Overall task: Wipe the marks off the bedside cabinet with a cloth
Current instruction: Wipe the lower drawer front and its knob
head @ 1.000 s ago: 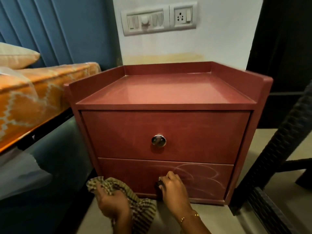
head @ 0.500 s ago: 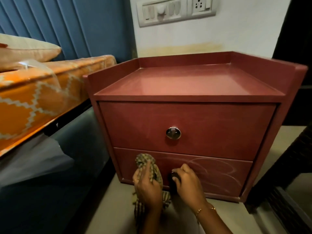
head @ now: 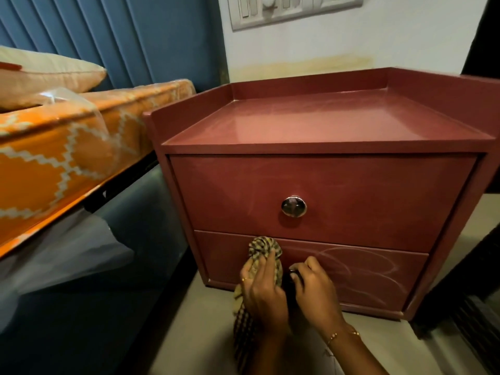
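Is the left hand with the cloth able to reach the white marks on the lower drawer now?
Probably yes: the left hand presses the cloth against the lower drawer; only the right hand lies between.

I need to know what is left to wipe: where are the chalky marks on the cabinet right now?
Head view: the looping white marks cover the lower drawer front, right of the right hand at its knob.
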